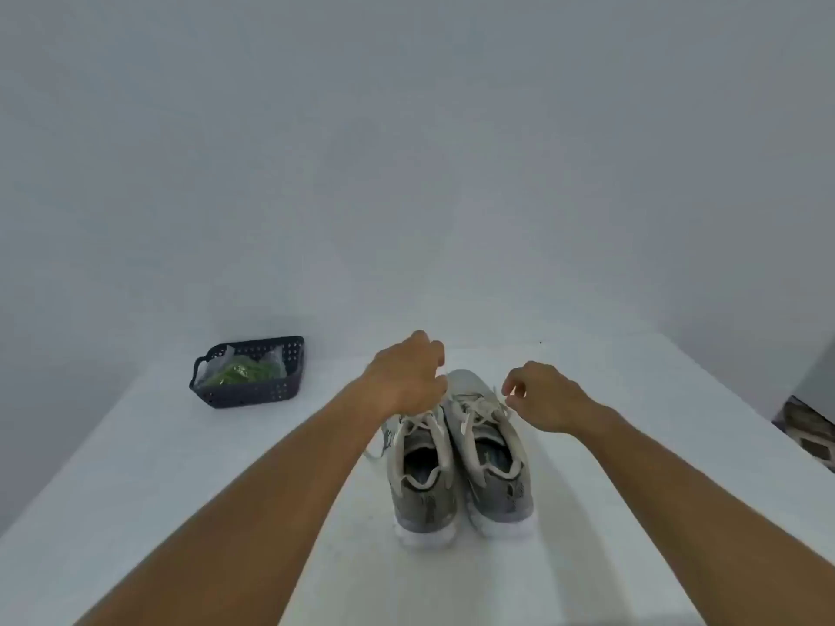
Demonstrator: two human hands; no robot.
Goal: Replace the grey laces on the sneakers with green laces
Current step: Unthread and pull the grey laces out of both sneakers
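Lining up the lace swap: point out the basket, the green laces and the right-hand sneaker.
basket [253, 392]: head view, front wall.
green laces [239, 372]: head view, middle of the bagged bundle.
right-hand sneaker [501, 483]: head view, grey heel side.

Left sneaker [422, 472] toe behind left hand [406, 377]

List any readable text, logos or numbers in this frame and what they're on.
No text reads in this frame.
Left sneaker: dark mark on its outer side, too blurred to read.
Right sneaker: dark marks near the heel, too blurred to tell if they are lettering.
Clear bag of green laces in the dark basket: no print legible.
White table and wall: no markings seen.
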